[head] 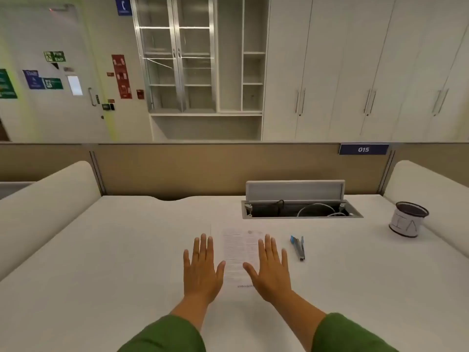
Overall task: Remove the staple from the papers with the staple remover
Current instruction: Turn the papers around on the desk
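Note:
The papers (238, 252), a white printed sheet stack, lie flat on the white desk (114, 250) in front of me. The staple itself is too small to make out. My left hand (201, 268) rests palm down, fingers spread, over the papers' left edge. My right hand (270, 269) lies palm down on their right part, fingers apart. Neither hand holds anything. The staple remover (298, 247), a slim blue and dark tool, lies on the desk just right of my right hand, not touching it.
An open cable hatch (300, 210) with its lid raised sits behind the papers. A dark-rimmed cup (407, 222) stands at the far right. Padded dividers flank the desk, with a beige partition (203, 166) at the back.

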Demonstrator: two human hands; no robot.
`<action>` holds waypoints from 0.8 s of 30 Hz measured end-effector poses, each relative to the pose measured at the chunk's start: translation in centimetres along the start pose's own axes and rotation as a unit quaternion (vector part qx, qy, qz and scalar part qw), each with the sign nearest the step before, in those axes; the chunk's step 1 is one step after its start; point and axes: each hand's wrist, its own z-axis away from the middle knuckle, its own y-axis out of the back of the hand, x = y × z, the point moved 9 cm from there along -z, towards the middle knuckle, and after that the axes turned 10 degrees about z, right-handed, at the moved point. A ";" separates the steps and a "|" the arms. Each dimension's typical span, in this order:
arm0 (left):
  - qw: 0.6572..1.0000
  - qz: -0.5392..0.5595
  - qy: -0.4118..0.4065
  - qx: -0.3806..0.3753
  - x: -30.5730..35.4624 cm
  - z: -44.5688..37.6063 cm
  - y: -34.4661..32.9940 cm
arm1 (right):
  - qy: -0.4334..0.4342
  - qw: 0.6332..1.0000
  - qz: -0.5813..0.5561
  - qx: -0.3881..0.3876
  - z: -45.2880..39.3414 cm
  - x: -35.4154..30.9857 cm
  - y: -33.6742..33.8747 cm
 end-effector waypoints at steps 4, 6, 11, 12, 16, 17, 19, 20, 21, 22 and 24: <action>0.999 0.018 0.034 -0.032 -2.0 3.1 -4.2 | -0.014 0.998 0.011 -0.062 3.6 0.7 -4.7; 0.996 0.019 0.059 -0.057 -2.8 4.0 -5.9 | -0.018 0.996 0.010 -0.083 4.6 1.1 -6.0; 0.984 0.099 0.127 -0.073 -3.5 4.4 -6.9 | -0.023 0.995 -0.004 -0.094 5.5 1.6 -7.0; 0.979 0.122 0.148 -0.064 -3.5 4.2 -6.8 | -0.022 0.995 -0.007 -0.096 5.6 1.5 -7.1; 0.964 0.167 0.208 -0.014 -2.9 2.9 -5.8 | -0.023 0.995 0.003 -0.098 5.5 1.6 -7.2; 0.962 0.168 0.215 -0.009 -2.6 2.5 -5.7 | -0.023 0.995 0.006 -0.096 5.4 1.6 -7.3; 0.959 0.169 0.227 -0.013 -2.0 1.7 -5.8 | -0.026 0.995 0.009 -0.092 5.4 1.6 -7.5; 0.956 0.170 0.237 -0.019 -1.8 1.4 -5.9 | -0.026 0.996 0.008 -0.089 5.5 1.6 -7.4; 0.953 0.170 0.249 -0.029 -1.6 1.2 -6.1 | -0.025 0.996 0.006 -0.087 5.4 1.6 -7.4; 0.949 0.168 0.263 -0.039 -1.6 1.0 -6.2 | -0.025 0.996 0.003 -0.086 5.4 1.5 -7.3; 0.939 0.170 0.292 -0.063 -1.3 0.9 -6.6 | -0.026 0.996 -0.001 -0.086 5.4 1.6 -7.3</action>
